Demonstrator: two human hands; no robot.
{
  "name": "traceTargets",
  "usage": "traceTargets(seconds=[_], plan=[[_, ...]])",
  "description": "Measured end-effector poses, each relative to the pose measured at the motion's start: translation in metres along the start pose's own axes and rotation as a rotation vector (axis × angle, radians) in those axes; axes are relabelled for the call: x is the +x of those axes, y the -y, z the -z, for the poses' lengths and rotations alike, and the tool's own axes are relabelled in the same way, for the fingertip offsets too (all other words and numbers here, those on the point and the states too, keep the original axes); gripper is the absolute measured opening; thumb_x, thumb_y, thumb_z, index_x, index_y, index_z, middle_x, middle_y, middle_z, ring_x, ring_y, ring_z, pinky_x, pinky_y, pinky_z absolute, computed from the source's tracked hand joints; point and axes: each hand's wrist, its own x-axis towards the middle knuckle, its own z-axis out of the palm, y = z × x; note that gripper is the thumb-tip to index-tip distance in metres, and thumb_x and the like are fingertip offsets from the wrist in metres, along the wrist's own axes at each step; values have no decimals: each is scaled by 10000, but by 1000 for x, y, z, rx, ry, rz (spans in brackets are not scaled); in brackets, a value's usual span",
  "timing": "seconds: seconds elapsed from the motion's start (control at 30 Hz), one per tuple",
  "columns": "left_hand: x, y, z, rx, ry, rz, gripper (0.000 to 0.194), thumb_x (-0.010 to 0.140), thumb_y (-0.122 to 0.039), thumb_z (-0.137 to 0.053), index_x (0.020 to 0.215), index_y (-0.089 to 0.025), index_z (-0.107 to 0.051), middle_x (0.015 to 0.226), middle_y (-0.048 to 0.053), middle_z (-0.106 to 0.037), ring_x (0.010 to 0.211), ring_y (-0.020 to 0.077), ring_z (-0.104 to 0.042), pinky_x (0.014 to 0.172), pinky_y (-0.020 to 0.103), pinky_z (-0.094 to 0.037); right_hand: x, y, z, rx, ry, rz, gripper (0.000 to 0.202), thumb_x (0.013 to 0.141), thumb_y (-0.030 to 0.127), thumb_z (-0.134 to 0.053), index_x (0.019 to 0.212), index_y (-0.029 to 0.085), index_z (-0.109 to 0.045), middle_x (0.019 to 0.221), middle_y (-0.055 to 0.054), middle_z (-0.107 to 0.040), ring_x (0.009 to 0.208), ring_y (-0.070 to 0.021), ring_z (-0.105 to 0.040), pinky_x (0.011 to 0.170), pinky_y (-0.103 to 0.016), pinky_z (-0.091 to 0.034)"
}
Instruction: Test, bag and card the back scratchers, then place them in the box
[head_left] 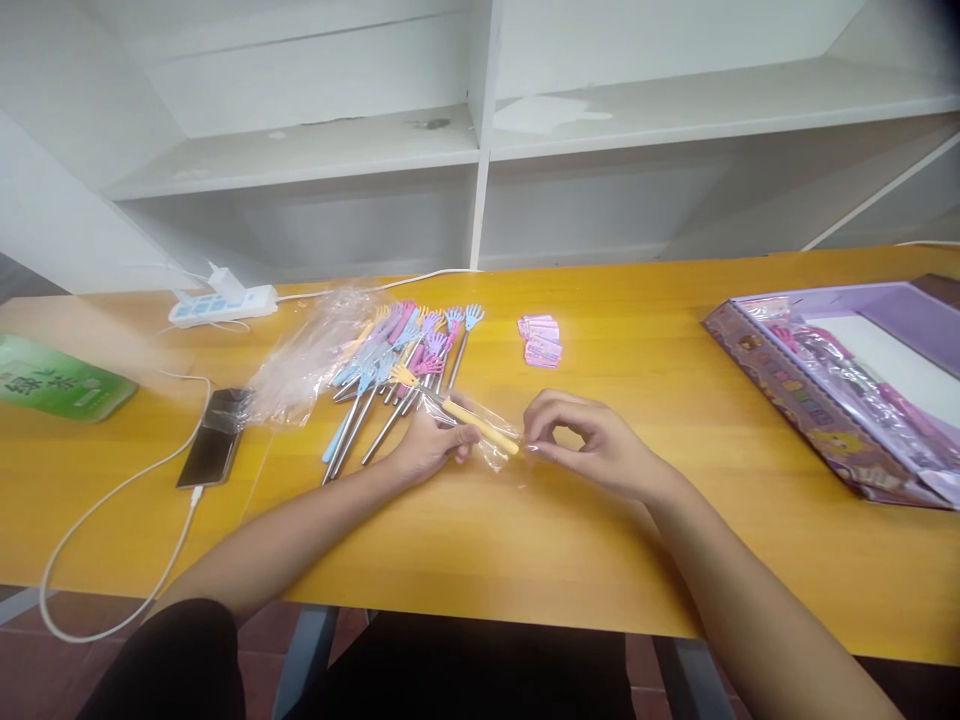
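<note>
My left hand (431, 447) is closed around a yellow back scratcher (480, 426) that lies inside a clear plastic bag (493, 460). The scratcher's hand-shaped head points up and left over a pile of others, and its yellow handle points toward my right hand (589, 440). Thumb and forefinger of that hand pinch the bag's end just past the handle tip. Left of the hands lies the pile of back scratchers (367, 385), with metal rods and pastel blue, purple, pink and yellow heads. Loose clear bags (300, 360) are heaped beside it.
Small pink printed cards (541, 350) lie in a stack behind my hands. At right stands an open purple box (817, 410) with packaged items. A charging phone (215, 440), a green bottle (64, 380) and a power strip (225, 305) are on the left. White shelves (487, 130) rise behind.
</note>
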Motion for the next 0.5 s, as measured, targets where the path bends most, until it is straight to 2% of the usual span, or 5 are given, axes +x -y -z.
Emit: traceTargets(seconds=[0.17,0.3,0.5], plan=[[-3,-7,-4,-46,15,52,583,735,-512,-940,1028,-192,-551,668,-29,-678,520,102,-615,512,197,-458,-2,-2,1,-41,22,46,97,975,296,-743,903,242,-775,976,-49,-591,840,-171,-648,748,-330,-579],[-3,-6,-5,-24,-11,61,520,754,-467,-934,996,-181,-574,692,-21,-672,569,116,-637,534,213,-495,-2,-2,-2,-59,18,78,82,972,265,-750,903,245,-791,984,-50,-573,880,-176,-642,791,-333,-569],[-1,-1,-3,1,56,25,419,813,-422,-897,978,-158,-617,786,10,-685,679,146,-673,605,258,-543,0,0,-14,-47,7,83,55,978,271,-747,934,239,-759,1010,-60,-615,907,-191,-656,811,-346,-561]])
